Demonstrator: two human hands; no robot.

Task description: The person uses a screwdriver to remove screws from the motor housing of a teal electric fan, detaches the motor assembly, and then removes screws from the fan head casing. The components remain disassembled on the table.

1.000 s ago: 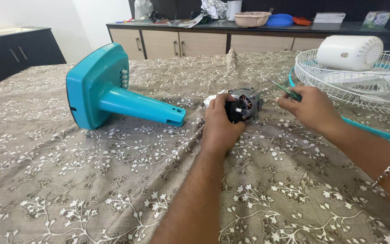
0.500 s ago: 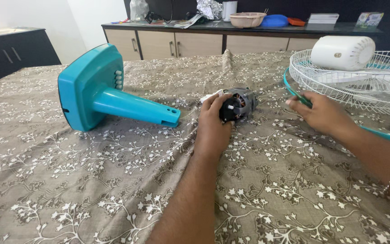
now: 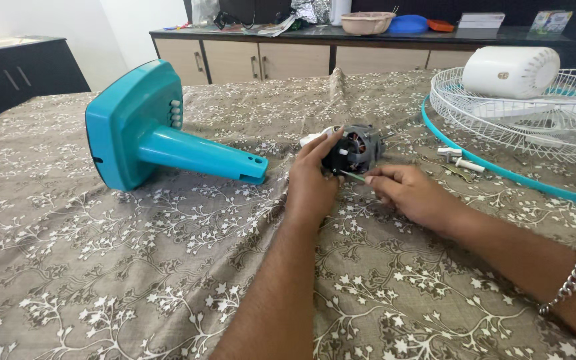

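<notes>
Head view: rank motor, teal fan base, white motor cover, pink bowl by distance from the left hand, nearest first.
1. Motor: held by the left hand, on the cloth.
2. Teal fan base: lying on its side, to the hand's left.
3. White motor cover: far right, on the fan grille.
4. Pink bowl: on the back counter, beyond the table.

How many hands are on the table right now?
2. The left hand steadies the small grey electric motor; the right hand pinches a thin green-handled tool against it.
</notes>
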